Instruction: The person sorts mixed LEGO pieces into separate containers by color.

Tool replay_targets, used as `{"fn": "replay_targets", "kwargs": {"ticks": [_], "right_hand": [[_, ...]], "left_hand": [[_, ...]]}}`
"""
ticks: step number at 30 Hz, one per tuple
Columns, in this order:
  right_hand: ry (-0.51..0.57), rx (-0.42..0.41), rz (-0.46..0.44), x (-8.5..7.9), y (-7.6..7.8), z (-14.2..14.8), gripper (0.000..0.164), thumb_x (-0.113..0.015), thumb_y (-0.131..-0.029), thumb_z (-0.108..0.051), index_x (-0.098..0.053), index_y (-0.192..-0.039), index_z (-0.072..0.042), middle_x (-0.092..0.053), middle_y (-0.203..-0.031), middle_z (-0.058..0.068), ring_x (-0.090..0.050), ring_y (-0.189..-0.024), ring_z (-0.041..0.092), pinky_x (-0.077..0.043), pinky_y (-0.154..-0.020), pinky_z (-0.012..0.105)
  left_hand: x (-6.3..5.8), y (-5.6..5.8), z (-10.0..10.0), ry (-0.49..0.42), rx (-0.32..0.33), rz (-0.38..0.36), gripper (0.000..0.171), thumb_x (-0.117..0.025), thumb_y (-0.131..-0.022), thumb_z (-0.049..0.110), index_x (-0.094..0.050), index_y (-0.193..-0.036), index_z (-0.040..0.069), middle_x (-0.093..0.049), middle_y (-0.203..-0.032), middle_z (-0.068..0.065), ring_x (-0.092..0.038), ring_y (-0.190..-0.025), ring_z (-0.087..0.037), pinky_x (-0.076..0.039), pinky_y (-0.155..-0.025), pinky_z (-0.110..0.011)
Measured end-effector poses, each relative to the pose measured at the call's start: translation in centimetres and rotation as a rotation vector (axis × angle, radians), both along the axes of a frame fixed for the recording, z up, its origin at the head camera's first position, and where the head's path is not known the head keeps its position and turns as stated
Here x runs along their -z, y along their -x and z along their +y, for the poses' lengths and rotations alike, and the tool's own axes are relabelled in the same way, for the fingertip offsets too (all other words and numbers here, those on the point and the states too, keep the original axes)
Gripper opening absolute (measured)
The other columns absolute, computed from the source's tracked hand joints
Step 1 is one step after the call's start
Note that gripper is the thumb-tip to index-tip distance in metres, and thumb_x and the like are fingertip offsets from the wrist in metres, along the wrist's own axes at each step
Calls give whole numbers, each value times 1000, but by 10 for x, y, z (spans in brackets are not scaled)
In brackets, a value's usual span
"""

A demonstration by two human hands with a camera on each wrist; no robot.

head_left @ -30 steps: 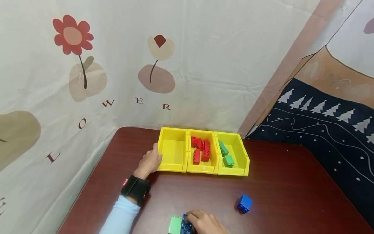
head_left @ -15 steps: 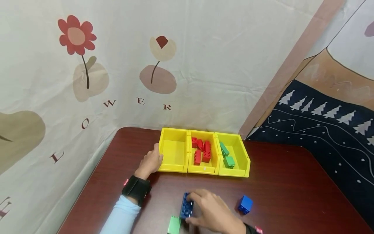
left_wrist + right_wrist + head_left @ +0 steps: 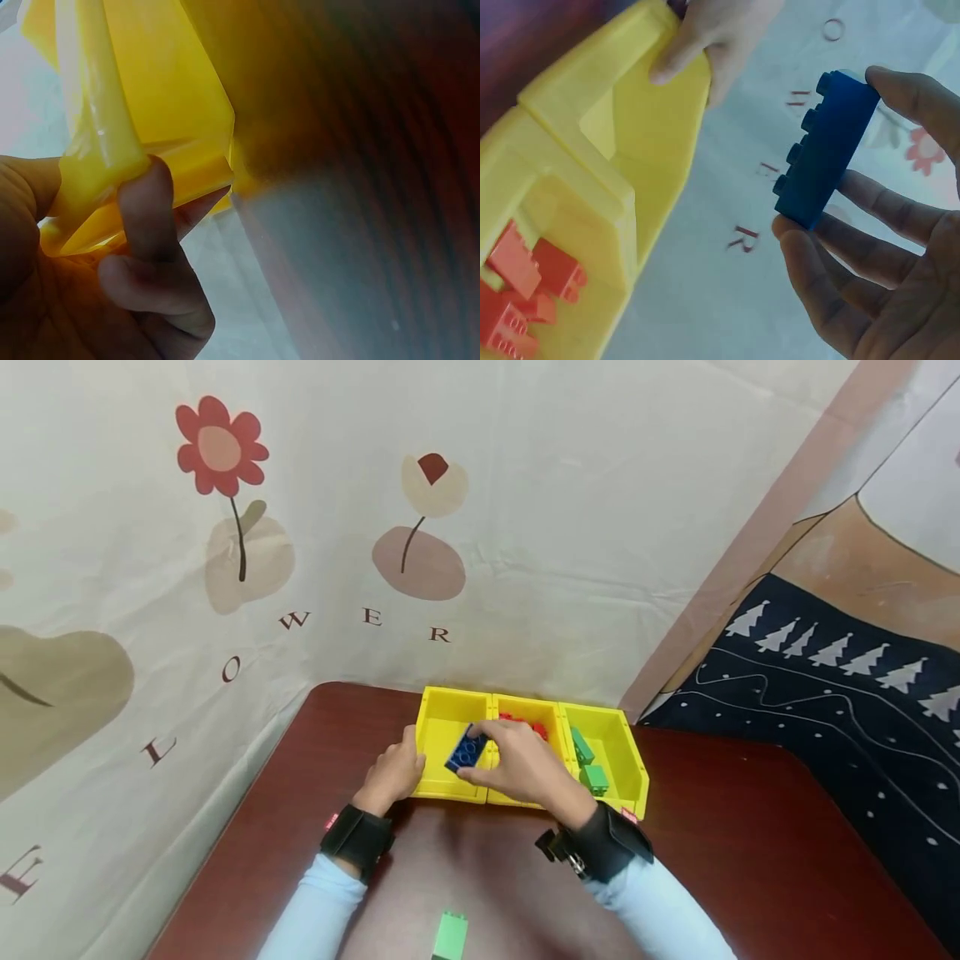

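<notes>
My right hand (image 3: 528,764) pinches a long dark blue toy brick (image 3: 826,150) between thumb and fingertips. In the head view this brick is held over the right part of the left yellow bin (image 3: 442,781). My left hand (image 3: 393,772) grips that bin's left side wall, thumb and fingers on either side of it in the left wrist view (image 3: 97,127). Red bricks (image 3: 555,270) lie in the middle bin (image 3: 592,315), partly behind my right hand in the head view. Two green bricks (image 3: 595,779) lie in the right bin (image 3: 630,768).
A light green brick (image 3: 451,935) stands on the dark red-brown table (image 3: 360,714) near the bottom of the head view. Behind the bins hangs a pale cloth (image 3: 562,568) printed with flowers and letters. My right forearm crosses the table's right half.
My right hand has carried the blue brick from beside the green brick up to the left bin. The smaller blue brick at right is now out of sight. My left hand keeps its grip.
</notes>
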State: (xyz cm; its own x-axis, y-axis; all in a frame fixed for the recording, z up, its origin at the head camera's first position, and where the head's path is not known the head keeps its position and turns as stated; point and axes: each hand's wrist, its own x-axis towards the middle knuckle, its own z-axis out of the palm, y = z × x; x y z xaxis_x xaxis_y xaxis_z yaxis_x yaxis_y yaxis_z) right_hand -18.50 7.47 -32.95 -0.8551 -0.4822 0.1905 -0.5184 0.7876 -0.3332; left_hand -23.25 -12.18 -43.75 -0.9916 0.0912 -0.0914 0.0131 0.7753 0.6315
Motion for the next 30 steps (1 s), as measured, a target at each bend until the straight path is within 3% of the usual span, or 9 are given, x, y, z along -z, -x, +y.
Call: {"fn": "replay_targets", "kwargs": {"ticks": [4, 9, 15, 22, 30], "right_hand": [[-30, 24, -46, 0, 26, -17, 49, -80, -80, -41, -67, -116, -10, -70, -103, 3, -64, -84, 14, -55, -72, 24], [-75, 72, -138, 12, 56, -37, 48, -79, -81, -39, -65, -117, -9, -69, -104, 6, -65, -85, 18, -56, -75, 27], [-92, 165, -263, 36, 83, -50, 40, -81, -81, -34, -65, -105, -7, -65, -92, 6, -60, -78, 20, -54, -71, 27], [-206, 237, -336, 64, 93, -63, 41, -82, -80, -33, -65, -104, -4, -62, -86, 6, -57, -74, 21, -51, -70, 29], [-313, 244, -277, 75, 92, -73, 42, -83, -78, -34, -67, -105, -5, -63, -85, 6, -56, -71, 20, -52, -68, 29]], "left_hand": [[1, 0, 1, -8, 15, 10, 52, -53, -101, 21, -27, -144, 7, -63, -103, -17, -57, -75, -27, -47, -70, -42], [1, 0, 3, 2, 19, -9, 50, -51, -102, 21, -27, -144, 8, -64, -113, -20, -59, -77, -28, -49, -70, -45], [1, 1, 5, 1, 26, -5, 48, -49, -103, 20, -28, -144, 8, -63, -102, -18, -55, -69, -26, -43, -62, -39], [1, 1, 3, -5, 19, 5, 47, -51, -102, 20, -29, -142, 10, -62, -98, -14, -54, -69, -25, -41, -61, -37], [1, 0, 0, -14, 20, 3, 47, -50, -102, 21, -29, -142, 9, -61, -96, -14, -54, -69, -26, -41, -61, -37]]}}
